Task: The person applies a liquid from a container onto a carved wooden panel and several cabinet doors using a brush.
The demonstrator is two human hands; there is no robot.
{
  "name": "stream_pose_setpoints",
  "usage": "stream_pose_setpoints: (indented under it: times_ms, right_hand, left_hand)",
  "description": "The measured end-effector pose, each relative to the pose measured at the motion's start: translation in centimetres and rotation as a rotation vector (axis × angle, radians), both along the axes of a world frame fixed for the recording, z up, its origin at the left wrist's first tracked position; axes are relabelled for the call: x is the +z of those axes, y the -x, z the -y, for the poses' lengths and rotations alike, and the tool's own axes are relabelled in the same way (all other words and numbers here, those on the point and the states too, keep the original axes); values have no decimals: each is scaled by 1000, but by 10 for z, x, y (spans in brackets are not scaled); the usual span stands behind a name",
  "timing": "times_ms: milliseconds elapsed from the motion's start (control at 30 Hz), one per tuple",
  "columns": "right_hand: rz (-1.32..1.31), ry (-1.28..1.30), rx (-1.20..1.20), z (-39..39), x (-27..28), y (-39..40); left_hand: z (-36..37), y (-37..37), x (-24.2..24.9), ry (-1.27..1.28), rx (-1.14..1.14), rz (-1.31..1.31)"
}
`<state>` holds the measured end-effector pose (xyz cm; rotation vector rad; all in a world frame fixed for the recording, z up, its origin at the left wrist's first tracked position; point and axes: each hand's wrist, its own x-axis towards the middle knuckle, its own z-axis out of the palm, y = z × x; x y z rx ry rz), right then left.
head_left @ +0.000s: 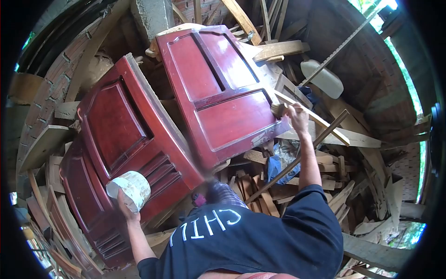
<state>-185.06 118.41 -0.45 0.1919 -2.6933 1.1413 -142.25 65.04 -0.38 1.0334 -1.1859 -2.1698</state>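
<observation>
My left hand (pixel 128 204) grips a white paint-spattered bucket (pixel 130 189), tilted over the lower part of a dark red panelled wooden piece (pixel 123 125). Fingers wrap its near side; the contents are hidden. Out to the right, my right hand (pixel 297 116) is closed on a paintbrush (pixel 279 110). The bristles meet the right edge of a second glossy red panel (pixel 237 118), beside its lower recessed field. That panel leans at a slant, with bright reflections on its upper right and a pale patch near its bottom right edge.
Scrap boards (pixel 265 190) lie piled below and right of the panels. A long wooden stick (pixel 302 156) slants across them near my right forearm. Blue plastic (pixel 282 169) sits among the wood. Further back are a concrete post (pixel 152 18), a brick wall (pixel 58 69) and a long saw blade (pixel 341 46).
</observation>
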Motion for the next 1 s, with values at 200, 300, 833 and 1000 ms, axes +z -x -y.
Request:
stream_pose_setpoints:
  times_ms: [200, 300, 833, 1000]
  right_hand:
    - [-24, -67, 312, 119, 48, -101]
    - [291, 280, 508, 156, 57, -133]
    - [43, -150, 586, 110, 59, -161]
    - [503, 331, 396, 49, 69, -118]
  left_hand:
    - [4, 0, -4, -21, -9, 10]
    - [8, -4, -9, -8, -45, 34]
    - [-4, 0, 2, -45, -39, 19]
    - [-12, 6, 12, -65, -25, 12]
